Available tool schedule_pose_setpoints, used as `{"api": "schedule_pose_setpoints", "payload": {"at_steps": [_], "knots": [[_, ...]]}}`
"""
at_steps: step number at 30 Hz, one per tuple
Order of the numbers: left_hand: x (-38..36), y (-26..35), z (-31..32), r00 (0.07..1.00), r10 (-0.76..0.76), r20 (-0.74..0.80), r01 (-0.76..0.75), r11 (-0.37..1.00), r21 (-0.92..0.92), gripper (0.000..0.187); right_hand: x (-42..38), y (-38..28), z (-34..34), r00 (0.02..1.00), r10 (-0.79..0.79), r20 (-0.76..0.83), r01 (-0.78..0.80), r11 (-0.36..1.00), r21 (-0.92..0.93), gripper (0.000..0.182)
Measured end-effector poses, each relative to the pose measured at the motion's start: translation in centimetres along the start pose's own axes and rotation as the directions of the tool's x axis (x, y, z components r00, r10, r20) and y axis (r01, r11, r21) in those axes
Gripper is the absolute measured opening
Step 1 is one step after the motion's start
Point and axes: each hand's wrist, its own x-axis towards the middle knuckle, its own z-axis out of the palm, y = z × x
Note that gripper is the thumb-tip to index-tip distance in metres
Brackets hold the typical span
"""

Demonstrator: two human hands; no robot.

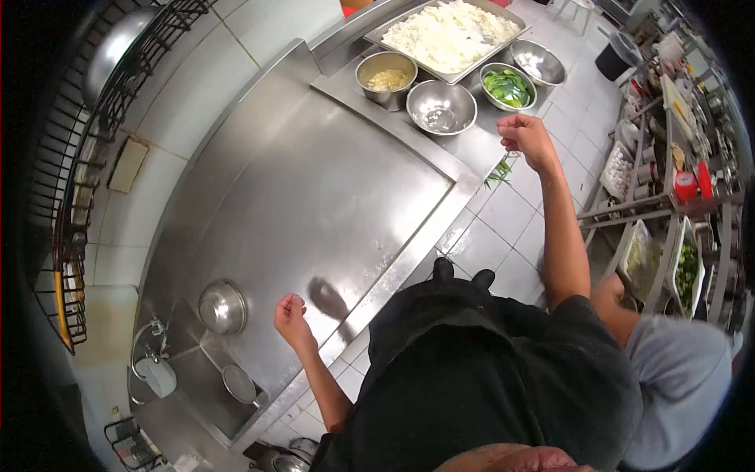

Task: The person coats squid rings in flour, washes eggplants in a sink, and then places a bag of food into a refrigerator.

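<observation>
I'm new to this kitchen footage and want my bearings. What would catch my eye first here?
First the broad steel counter, bare across its middle. At its far end sits a tray of white rice with steel bowls beside it, one holding green vegetables. The person's right hand hangs loosely closed near the bowls, and the left hand is over the counter's near edge.

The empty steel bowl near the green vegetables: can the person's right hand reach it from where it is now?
Probably yes. The right hand hangs loosely closed just beside the counter edge, close to the empty steel bowl. Only bare counter shows between them, and the bowl of green vegetables stands off to the side.
</observation>
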Motion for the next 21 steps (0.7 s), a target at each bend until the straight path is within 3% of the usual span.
{"api": "schedule_pose_setpoints", "payload": {"at_steps": [7,12,18,21], "knots": [[-2.7,1.5,5.6,0.989,-0.097,-0.114,0.1,0.995,0.024,0.011,4.6,3.0,-4.6,0.992,0.119,-0.047,-0.119,0.993,0.005,0.014],[2.5,2.4,13.2,0.998,0.013,0.065,-0.016,0.999,0.05,0.01,5.2,3.5,-9.0,0.972,0.145,-0.187,-0.144,0.989,0.017,0.012],[3.8,12.3,23.4,0.967,0.213,0.14,-0.21,0.977,-0.036,0.013,7.9,3.8,-17.3,0.927,0.153,-0.341,-0.132,0.988,0.084,0.012],[0.3,17.3,30.3,0.943,0.291,0.159,-0.299,0.954,0.029,0.012,10.5,5.7,-22.4,0.902,0.158,-0.401,-0.137,0.987,0.081,0.01]]}}
